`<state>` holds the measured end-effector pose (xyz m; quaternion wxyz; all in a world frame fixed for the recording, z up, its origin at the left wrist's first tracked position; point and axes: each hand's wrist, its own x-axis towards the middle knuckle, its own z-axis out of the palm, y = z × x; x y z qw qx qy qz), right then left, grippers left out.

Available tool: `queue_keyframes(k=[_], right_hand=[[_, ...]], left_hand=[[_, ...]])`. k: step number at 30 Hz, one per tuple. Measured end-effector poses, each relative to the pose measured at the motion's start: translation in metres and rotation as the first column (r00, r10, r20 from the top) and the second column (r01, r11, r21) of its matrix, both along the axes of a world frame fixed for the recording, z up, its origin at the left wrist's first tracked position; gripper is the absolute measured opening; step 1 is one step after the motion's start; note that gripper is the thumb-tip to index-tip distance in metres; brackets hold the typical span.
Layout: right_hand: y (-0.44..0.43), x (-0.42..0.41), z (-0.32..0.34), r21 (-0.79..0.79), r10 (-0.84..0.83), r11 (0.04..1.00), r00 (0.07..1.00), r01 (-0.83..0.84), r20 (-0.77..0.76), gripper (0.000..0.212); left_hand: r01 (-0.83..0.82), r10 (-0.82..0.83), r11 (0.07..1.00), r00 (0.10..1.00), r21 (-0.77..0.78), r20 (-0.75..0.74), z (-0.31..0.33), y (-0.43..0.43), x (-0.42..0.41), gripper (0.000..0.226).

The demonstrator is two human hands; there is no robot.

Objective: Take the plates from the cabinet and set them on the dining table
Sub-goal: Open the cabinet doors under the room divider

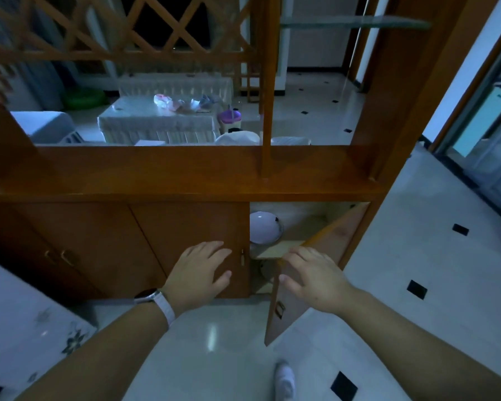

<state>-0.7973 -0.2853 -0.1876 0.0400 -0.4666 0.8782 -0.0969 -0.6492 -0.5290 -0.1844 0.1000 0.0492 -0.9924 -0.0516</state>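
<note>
Right hand (313, 273) grips the top edge of the open brown wooden cabinet door (330, 241), fingers curled over it, thumb on the near face. Left hand (201, 270) lies flat, fingers spread, on the closed brown wooden door (191, 227) just left of the open door. Round white plate (265, 227) sits on the upper shelf inside, just behind the open door. Sth pale sits below it, too dim to call. Step now, IMO: swing that door fully clear, then reach in w/ both hands. Take the plate under its rim and lift before pulling, since the shelf edge is close.
</note>
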Motion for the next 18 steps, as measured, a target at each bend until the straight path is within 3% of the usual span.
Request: queue_keyframes(k=[8,12,18], right_hand=[[-0.029,-0.084,-0.036,0.041,0.087,0.995,0.993,-0.091,0.083,0.056],[-0.028,-0.116,-0.055,0.060,0.173,0.982,0.981,-0.179,0.090,0.052],[-0.030,-0.134,-0.072,-0.052,0.292,0.956,0.953,-0.289,0.074,0.044]], left_hand=[[0.246,-0.225,0.959,0.963,-0.140,0.151,-0.019,-0.017,-0.099,0.039],[0.287,-0.247,0.954,0.917,-0.089,0.312,-0.033,-0.023,-0.155,0.040],[0.473,-0.365,0.870,0.806,-0.137,0.465,-0.072,-0.022,-0.221,0.044]])
